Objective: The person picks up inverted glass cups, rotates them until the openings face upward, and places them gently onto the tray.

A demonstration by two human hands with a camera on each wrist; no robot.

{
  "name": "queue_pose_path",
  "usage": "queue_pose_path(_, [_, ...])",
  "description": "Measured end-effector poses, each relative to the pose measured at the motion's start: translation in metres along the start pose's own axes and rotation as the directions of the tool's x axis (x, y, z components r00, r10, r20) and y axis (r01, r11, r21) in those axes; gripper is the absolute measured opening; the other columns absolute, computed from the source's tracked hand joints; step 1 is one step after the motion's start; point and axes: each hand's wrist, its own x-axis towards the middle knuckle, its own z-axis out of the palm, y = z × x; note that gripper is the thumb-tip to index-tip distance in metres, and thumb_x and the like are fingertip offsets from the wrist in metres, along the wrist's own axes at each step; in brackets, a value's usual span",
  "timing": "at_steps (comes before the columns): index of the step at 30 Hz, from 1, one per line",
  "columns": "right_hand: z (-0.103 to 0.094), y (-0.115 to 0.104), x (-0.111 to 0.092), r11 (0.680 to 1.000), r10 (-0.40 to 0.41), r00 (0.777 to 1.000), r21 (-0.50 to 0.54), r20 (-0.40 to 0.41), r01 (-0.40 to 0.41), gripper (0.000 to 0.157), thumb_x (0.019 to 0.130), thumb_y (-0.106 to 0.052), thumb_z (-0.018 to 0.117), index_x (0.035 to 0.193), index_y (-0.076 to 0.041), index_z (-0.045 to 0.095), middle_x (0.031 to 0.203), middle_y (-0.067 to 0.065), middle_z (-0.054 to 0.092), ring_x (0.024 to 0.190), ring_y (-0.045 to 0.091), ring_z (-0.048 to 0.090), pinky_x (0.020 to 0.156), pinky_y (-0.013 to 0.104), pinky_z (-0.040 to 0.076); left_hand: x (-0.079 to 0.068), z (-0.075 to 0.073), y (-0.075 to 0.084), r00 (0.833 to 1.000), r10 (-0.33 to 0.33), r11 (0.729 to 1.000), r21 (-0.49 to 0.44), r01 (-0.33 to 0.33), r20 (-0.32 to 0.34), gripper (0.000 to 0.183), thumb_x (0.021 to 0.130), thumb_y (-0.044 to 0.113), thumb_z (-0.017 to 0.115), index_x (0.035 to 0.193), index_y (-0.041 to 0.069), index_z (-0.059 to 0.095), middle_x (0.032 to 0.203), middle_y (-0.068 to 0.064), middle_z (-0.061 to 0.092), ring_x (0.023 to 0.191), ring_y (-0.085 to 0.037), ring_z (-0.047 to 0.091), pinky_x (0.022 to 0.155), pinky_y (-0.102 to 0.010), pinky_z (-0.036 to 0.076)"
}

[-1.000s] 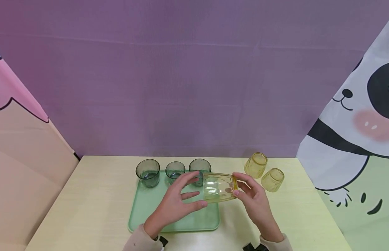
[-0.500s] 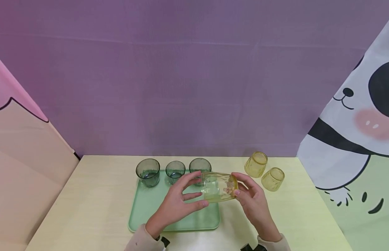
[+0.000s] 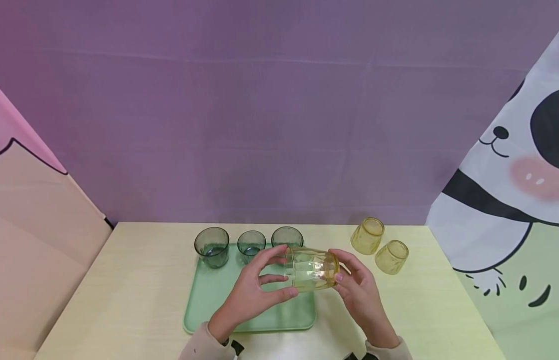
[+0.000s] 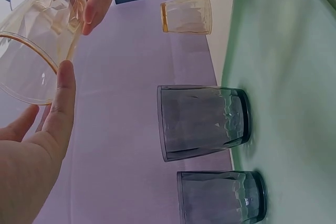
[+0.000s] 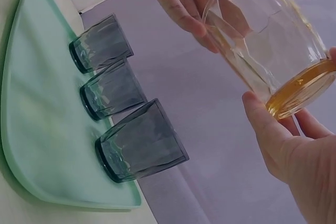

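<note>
A clear yellow glass tumbler (image 3: pixel 313 270) is held on its side above the tray's right part, its mouth toward the left. My right hand (image 3: pixel 362 297) grips it by the thick base end, thumb (image 5: pixel 260 116) on the near side. At the other end, my left hand (image 3: pixel 249 292) spans the rim between thumb and fingers, the thumb (image 4: pixel 65 80) lying on the rim. Three smoky grey-green glasses, left (image 3: pixel 212 250), middle (image 3: pixel 250 248) and right (image 3: pixel 287 237), stand mouth up along the back of the green tray (image 3: pixel 204 312). The left hand partly hides the right one.
Two more yellow tumblers, one farther back (image 3: pixel 367 240) and one nearer (image 3: pixel 391 259), stand upside down on the pale table (image 3: pixel 441 310) at the back right. A purple cloth (image 3: pixel 279 125) hangs behind the table, with printed cloths at both sides.
The yellow tumbler has shifted slightly left with my right hand, so its rim now lies between the left thumb and fingers. The glasses on the tray have not moved.
</note>
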Motion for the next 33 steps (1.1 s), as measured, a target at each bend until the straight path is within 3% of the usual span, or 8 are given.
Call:
queue_pose_path(5, [0.001,0.001,0.0,1.0,0.008,1.0,-0.009,0.01,-0.008,0.043,0.096,0.013,0.044,0.139,0.01,0.046,0.132,0.013,0.053,0.116,0.02,0.058,0.093,0.034,0.054,-0.001,-0.001,0.0,1.0,-0.006,1.0,0.017,0.006,-0.014,0.075,0.081,0.011,0.086,0.146,0.02,0.05,0.139,-0.016,0.048,0.123,-0.044,0.049,0.088,-0.047,0.056])
queue_pose_path(9, [0.001,0.002,0.0,1.0,0.0,1.0,-0.014,0.023,0.0,0.042,0.096,0.013,0.043,0.139,0.012,0.044,0.133,0.013,0.052,0.116,0.02,0.058,0.093,0.034,0.054,-0.002,-0.002,-0.001,1.0,0.005,1.0,0.026,-0.005,-0.019,0.075,0.081,0.011,0.086,0.145,0.023,0.051,0.137,-0.018,0.049,0.122,-0.035,0.053,0.087,-0.046,0.057])
queue_pose_path(12, [0.001,0.001,0.0,1.0,0.001,1.0,-0.019,0.029,0.0,0.042,0.097,0.013,0.043,0.139,0.011,0.044,0.134,0.013,0.052,0.117,0.021,0.057,0.094,0.034,0.053,-0.002,-0.002,-0.001,1.0,0.018,0.999,0.035,-0.017,-0.018,0.075,0.081,0.011,0.086,0.146,0.022,0.05,0.136,-0.017,0.049,0.121,-0.032,0.053,0.086,-0.045,0.058])
queue_pose_path(17, [0.001,0.001,-0.001,1.0,-0.004,0.999,-0.022,0.046,0.005,0.042,0.097,0.013,0.043,0.14,0.011,0.045,0.135,0.012,0.052,0.119,0.021,0.056,0.096,0.034,0.052,-0.003,-0.002,0.0,1.0,0.025,0.999,0.047,-0.025,-0.018,0.075,0.081,0.012,0.085,0.146,0.021,0.05,0.137,-0.013,0.05,0.122,-0.039,0.051,0.085,-0.042,0.058])
queue_pose_path(22, [-0.001,0.002,0.0,0.999,-0.012,0.998,-0.031,0.064,0.014,0.044,0.096,0.015,0.044,0.139,0.01,0.046,0.135,0.011,0.053,0.12,0.02,0.056,0.096,0.032,0.052,-0.003,-0.003,0.003,0.999,0.032,0.997,0.066,-0.03,-0.032,0.074,0.08,0.014,0.087,0.145,0.022,0.052,0.133,-0.008,0.052,0.119,-0.035,0.053,0.083,-0.04,0.059])
queue_pose_path(27, [0.0,0.003,0.0,0.995,-0.004,0.999,-0.096,0.046,0.009,0.044,0.094,0.016,0.048,0.138,0.013,0.045,0.134,0.012,0.055,0.12,0.02,0.056,0.095,0.031,0.052,-0.003,-0.006,0.007,0.997,0.065,0.995,0.077,-0.061,-0.042,0.073,0.078,0.014,0.088,0.143,0.019,0.054,0.132,-0.015,0.052,0.117,-0.034,0.054,0.081,-0.044,0.059])
queue_pose_path(33, [-0.001,0.002,0.0,0.977,-0.015,0.999,-0.214,0.042,0.024,0.043,0.095,0.015,0.052,0.137,0.017,0.044,0.133,0.012,0.056,0.12,0.021,0.055,0.095,0.03,0.052,-0.005,-0.01,0.012,0.998,0.039,0.994,0.1,-0.034,-0.053,0.075,0.077,0.015,0.089,0.143,0.014,0.054,0.128,-0.017,0.054,0.115,-0.033,0.056,0.081,-0.04,0.059])
